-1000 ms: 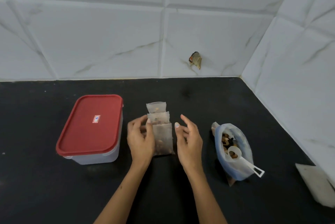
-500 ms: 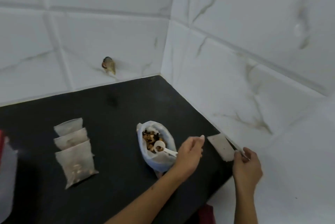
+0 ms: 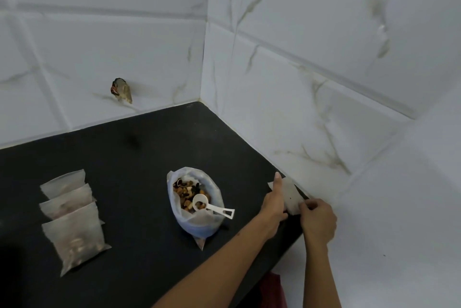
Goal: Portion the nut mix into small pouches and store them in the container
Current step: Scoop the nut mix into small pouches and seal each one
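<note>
An open blue bag of nut mix point(image 3: 197, 222) stands mid-counter with a white scoop point(image 3: 212, 204) resting in it. Three filled translucent pouches point(image 3: 74, 235) lie overlapping at the left. At the counter's right edge lies a stack of empty white pouches point(image 3: 290, 196). My left hand point(image 3: 274, 201) rests on its left side with the thumb stretched along it. My right hand point(image 3: 318, 219) pinches the stack's near right corner. The container is out of view.
The black counter point(image 3: 139, 158) meets white marble-tiled walls at the back and right. A small brownish object point(image 3: 121, 90) sticks to the back wall. A dark red cloth point(image 3: 273, 290) shows below the counter's front edge.
The view swung right, so the red-lidded container left the frame. Both hands left the filled pouches; my left hand passed the nut bag and joined my right hand at the empty pouch stack.
</note>
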### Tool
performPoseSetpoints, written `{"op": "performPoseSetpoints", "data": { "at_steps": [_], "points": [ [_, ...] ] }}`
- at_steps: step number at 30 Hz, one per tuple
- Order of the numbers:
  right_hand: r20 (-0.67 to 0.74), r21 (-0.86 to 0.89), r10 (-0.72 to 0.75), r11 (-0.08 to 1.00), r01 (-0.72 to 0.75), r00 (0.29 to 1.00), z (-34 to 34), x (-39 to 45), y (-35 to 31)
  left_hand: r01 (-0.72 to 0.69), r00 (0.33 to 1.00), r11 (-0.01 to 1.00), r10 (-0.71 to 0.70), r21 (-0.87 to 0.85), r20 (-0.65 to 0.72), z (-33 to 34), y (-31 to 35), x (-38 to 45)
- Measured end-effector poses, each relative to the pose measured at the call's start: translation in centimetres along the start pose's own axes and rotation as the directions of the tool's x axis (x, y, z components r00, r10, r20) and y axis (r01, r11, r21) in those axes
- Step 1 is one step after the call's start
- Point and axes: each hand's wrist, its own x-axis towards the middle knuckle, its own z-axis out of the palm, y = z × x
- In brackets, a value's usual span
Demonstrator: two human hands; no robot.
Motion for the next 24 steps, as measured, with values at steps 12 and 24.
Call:
{"op": "performPoseSetpoints", "data": {
  "at_steps": [12, 24],
  "points": [
    [-0.010, 0.603, -0.026, 0.798, 0.027, 1.000, -1.0, -5.7, -6.9, -0.429, 0.886, 0.884, 0.452, 0.186, -0.104, -4.7, 2.1, -5.0],
    [0.809, 0.567, -0.424, 0.743, -0.356, 0.407, 2.7, -18.0, -15.1, -0.669, 0.434, 0.496, 0.865, 0.554, -0.251, -18.2, 4.6, -15.4]
  ]
}}
